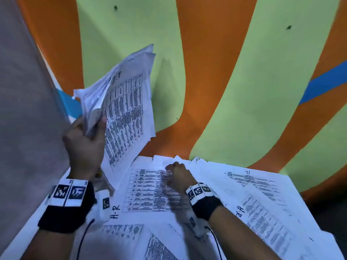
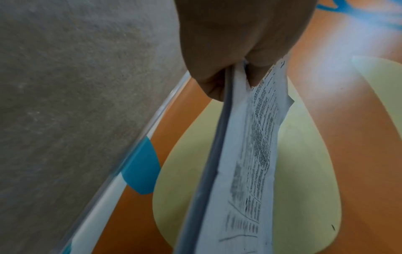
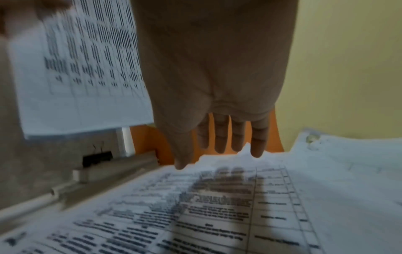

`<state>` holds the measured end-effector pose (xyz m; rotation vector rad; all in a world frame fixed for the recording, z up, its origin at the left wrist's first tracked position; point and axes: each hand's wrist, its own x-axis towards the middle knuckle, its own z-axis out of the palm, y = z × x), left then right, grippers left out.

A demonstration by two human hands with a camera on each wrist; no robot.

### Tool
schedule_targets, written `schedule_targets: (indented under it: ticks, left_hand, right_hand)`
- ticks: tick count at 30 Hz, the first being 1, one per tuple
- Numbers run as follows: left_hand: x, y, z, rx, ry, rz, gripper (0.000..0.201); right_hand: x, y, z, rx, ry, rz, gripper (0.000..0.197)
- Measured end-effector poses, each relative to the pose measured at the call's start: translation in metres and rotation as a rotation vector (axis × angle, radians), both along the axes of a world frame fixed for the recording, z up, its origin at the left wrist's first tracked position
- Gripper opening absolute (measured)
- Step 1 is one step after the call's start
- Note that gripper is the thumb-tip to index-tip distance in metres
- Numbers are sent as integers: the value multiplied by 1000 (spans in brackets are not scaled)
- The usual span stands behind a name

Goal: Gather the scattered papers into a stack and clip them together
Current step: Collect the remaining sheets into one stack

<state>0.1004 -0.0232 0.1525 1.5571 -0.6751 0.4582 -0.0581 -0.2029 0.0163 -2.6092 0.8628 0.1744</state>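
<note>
My left hand (image 1: 88, 137) is raised at the left and grips a bundle of printed papers (image 1: 129, 102) by its lower edge; the sheets fan up and to the right. The left wrist view shows the fingers (image 2: 217, 72) pinching that bundle (image 2: 245, 163) edge-on. My right hand (image 1: 177, 174) hovers low over a printed table sheet marked "H-R" (image 1: 148, 192) on the table, holding nothing. In the right wrist view its fingers (image 3: 220, 137) are straight just above that sheet (image 3: 195, 214). A black binder clip (image 3: 97, 157) sits on a ledge at the left.
Several more printed sheets (image 1: 266, 199) lie overlapping across the table to the right and front (image 1: 159, 244). A grey wall (image 1: 28, 109) stands close on the left. Beyond the table's far edge is an orange and green patterned surface (image 1: 234, 81).
</note>
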Motion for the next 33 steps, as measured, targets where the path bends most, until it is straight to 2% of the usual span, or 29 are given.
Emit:
schedule_targets:
  ticks: [2,4,6,9,13,15,17,19,20,21,22,23,24,26,27,31,33]
  left_hand:
    - [6,5,-2,18,-34,10,30]
    - [11,10,-5,26,-45,19,11]
    - [17,14,-9,51,-43,31,19]
    - [23,17,-14,55,-7,62,23]
    - [29,18,-19,3,73,39,18]
    - [29,19,-20,-7,79,35,12]
    - [28,19,-22,-9,73,32,7]
    - [27,19,-24,4,62,44,27]
    - [25,19,-24,18,46,44,32]
    - [24,19,-23,34,36,36,35]
    - [23,20,-22,53,24,33,36]
    - [21,20,-21,67,14,32,37]
    - [21,20,-19,67,12,32,37]
    - [21,19,-18,38,37,15,39]
    - [22,19,-17,28,43,16,40]
    - [25,20,-20,-15,39,33,48]
    - [20,19,-19,-24,27,10,25]
  right_hand:
    - [19,-2,-9,-38,106,16,54]
    - [33,-9,-20,2,134,-11,62]
    - [43,-16,-28,47,129,-26,72]
    - [54,-27,-31,23,168,-2,77]
    - [56,-37,-34,47,171,-37,71]
    - [56,-38,-32,74,176,-48,74]
    - [54,-34,-23,71,160,-33,63]
    - [47,-30,-15,17,79,48,36]
    - [41,-27,-9,21,22,83,16]
    - [33,-28,-6,59,-44,112,10]
    - [26,-31,-3,83,-113,128,28]
    - [15,-33,7,99,-172,130,37]
    - [4,-38,18,110,-224,104,34]
    - [-20,-52,42,82,-298,34,11]
    - [-34,-62,55,72,-315,-17,10]
    - [-96,-104,83,119,-226,-168,11]
    - [-118,-111,81,153,-105,-187,7]
